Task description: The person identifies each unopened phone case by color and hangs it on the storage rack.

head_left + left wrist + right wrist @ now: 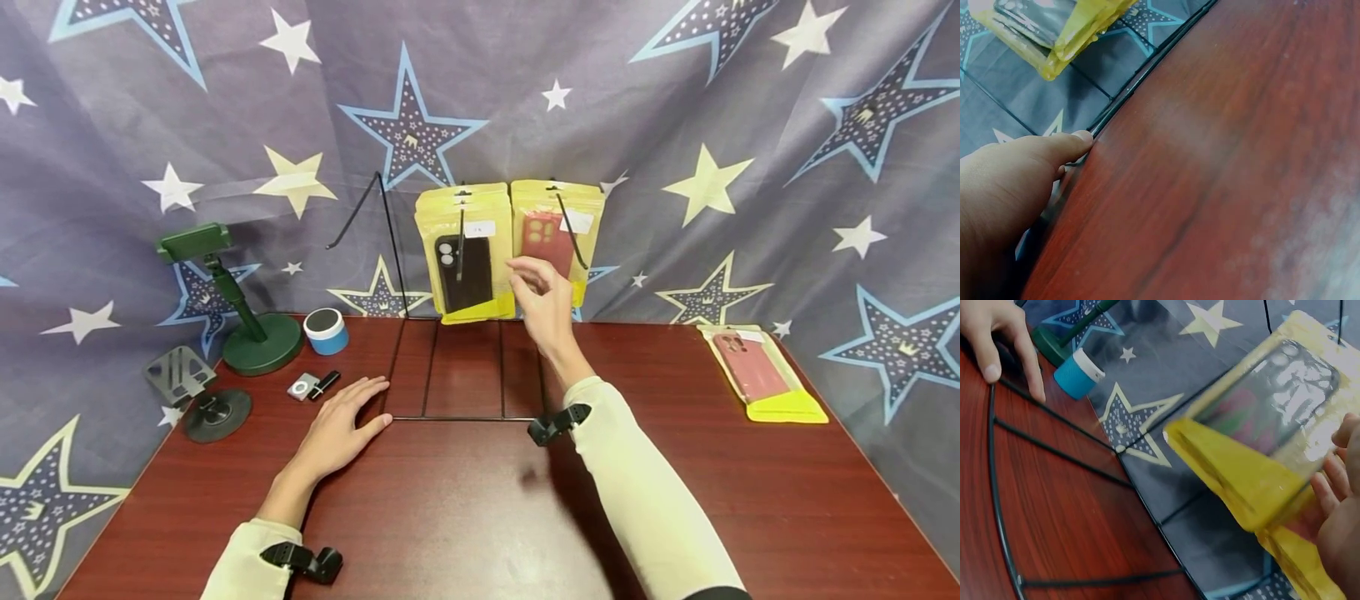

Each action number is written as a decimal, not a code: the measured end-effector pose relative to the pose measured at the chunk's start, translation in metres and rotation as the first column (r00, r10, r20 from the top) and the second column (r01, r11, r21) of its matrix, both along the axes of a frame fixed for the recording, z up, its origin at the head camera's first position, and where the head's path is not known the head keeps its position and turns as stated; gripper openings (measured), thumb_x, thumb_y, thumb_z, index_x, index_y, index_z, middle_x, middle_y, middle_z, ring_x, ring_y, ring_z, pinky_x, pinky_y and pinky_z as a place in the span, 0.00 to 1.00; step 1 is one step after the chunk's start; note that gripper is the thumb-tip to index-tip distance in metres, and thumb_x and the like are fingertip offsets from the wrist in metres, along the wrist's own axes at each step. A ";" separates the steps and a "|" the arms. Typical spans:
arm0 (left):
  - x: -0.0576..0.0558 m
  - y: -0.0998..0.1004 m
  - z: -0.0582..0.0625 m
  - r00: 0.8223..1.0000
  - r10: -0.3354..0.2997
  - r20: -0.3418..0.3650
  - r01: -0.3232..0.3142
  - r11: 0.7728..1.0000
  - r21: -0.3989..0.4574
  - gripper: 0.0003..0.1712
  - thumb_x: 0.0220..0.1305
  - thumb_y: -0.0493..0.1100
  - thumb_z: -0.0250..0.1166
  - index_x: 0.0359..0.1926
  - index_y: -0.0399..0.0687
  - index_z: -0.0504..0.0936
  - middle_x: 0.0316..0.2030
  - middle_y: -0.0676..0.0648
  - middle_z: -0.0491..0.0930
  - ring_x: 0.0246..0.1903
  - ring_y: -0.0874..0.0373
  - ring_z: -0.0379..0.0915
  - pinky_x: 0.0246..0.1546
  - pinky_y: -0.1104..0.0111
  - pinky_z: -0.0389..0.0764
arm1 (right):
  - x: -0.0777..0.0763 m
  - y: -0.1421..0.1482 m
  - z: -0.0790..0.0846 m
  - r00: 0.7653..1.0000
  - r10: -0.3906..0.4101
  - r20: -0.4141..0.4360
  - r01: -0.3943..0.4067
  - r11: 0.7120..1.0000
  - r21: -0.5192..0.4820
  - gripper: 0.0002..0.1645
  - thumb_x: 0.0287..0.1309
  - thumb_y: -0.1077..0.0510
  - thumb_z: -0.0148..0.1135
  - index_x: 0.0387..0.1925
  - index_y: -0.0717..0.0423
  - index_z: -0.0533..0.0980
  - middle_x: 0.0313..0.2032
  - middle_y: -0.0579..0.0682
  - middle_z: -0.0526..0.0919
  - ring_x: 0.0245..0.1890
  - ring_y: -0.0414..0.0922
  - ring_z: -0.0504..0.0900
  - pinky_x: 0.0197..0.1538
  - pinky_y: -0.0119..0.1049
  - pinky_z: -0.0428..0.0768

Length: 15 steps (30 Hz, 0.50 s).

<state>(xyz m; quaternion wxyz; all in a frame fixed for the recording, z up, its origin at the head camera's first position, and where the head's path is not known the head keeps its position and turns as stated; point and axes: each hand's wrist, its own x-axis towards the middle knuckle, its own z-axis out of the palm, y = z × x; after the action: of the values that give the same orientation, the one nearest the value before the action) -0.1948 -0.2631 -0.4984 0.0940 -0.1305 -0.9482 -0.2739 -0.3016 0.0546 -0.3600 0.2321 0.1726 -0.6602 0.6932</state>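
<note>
A black wire display rack (442,417) stands on the table, its hooks bearing several yellow-edged clear bags. The front left bag (457,315) contains a black phone case (475,292); the front right bag (592,200) contains a red phone case (540,233). My right hand (546,304) is at the inner edges of these bags, fingers loosely bent, with nothing visibly gripped. In the right wrist view the bag with the dark case (1304,375) hangs beside the fingers. My left hand (337,429) rests at the rack's front left corner, fingers extended, thumb (1079,142) touching the wire base.
At right lies another bag (787,407) with a pink phone case. On the left are a green phone stand (262,343), a grey folding stand (217,415), a blue-and-white round container (326,333) and two small gadgets (303,386). An unused hook (352,215) juts out at the rack's left.
</note>
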 end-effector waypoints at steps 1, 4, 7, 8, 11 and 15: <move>0.000 0.000 0.000 1.000 0.000 0.001 0.000 1.000 -0.001 0.34 0.70 0.52 0.68 0.72 0.46 0.74 0.73 0.41 0.72 0.76 0.38 0.60 0.69 0.35 0.62 | 0.000 0.005 -0.002 1.000 0.008 0.000 -0.008 1.000 -0.010 0.13 0.62 0.75 0.62 0.48 0.76 0.82 0.47 0.75 0.84 0.44 0.44 0.87 0.48 0.25 0.80; 0.000 0.000 -0.001 1.000 0.001 0.000 -0.001 1.000 -0.002 0.34 0.70 0.52 0.68 0.72 0.46 0.74 0.73 0.41 0.72 0.76 0.38 0.60 0.69 0.35 0.62 | 0.001 0.021 -0.008 1.000 0.007 -0.011 -0.007 1.000 -0.014 0.12 0.62 0.76 0.63 0.47 0.78 0.81 0.47 0.76 0.84 0.42 0.38 0.88 0.48 0.24 0.81; 0.000 -0.001 -0.001 1.000 0.001 0.001 -0.001 1.000 -0.003 0.34 0.70 0.52 0.68 0.72 0.46 0.74 0.73 0.40 0.72 0.76 0.37 0.60 0.69 0.35 0.62 | 0.004 0.042 -0.012 1.000 0.000 -0.025 0.000 1.000 0.008 0.12 0.61 0.77 0.62 0.46 0.79 0.81 0.47 0.76 0.83 0.41 0.36 0.87 0.49 0.24 0.82; 0.000 -0.001 -0.001 1.000 0.001 0.001 -0.001 1.000 -0.004 0.34 0.70 0.52 0.68 0.72 0.46 0.74 0.73 0.40 0.72 0.76 0.37 0.60 0.69 0.35 0.62 | 0.006 0.050 -0.013 1.000 -0.005 -0.026 0.005 1.000 0.021 0.12 0.61 0.77 0.62 0.46 0.79 0.81 0.47 0.76 0.83 0.41 0.36 0.87 0.49 0.24 0.82; 0.000 -0.001 -0.001 1.000 0.000 0.001 0.000 1.000 -0.006 0.34 0.70 0.52 0.68 0.72 0.46 0.74 0.73 0.41 0.72 0.76 0.38 0.60 0.69 0.35 0.62 | 0.010 0.079 -0.018 1.000 -0.021 -0.018 0.022 0.998 0.058 0.12 0.61 0.77 0.62 0.47 0.79 0.81 0.48 0.78 0.82 0.41 0.36 0.87 0.49 0.23 0.82; 0.001 -0.002 -0.001 1.000 0.001 -0.001 -0.001 1.000 -0.006 0.34 0.70 0.52 0.68 0.72 0.46 0.74 0.73 0.40 0.72 0.76 0.38 0.60 0.69 0.35 0.62 | 0.015 0.123 -0.026 0.994 -0.102 0.024 0.098 0.987 0.130 0.12 0.61 0.75 0.64 0.47 0.78 0.82 0.44 0.70 0.86 0.39 0.32 0.86 0.46 0.21 0.81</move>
<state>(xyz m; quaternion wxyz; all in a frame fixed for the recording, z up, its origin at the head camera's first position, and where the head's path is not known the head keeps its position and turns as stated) -0.1942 -0.2650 -0.4996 0.0942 -0.1305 -0.9490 -0.2712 -0.2863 0.1774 -0.3858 0.2448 0.1430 -0.7149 0.6391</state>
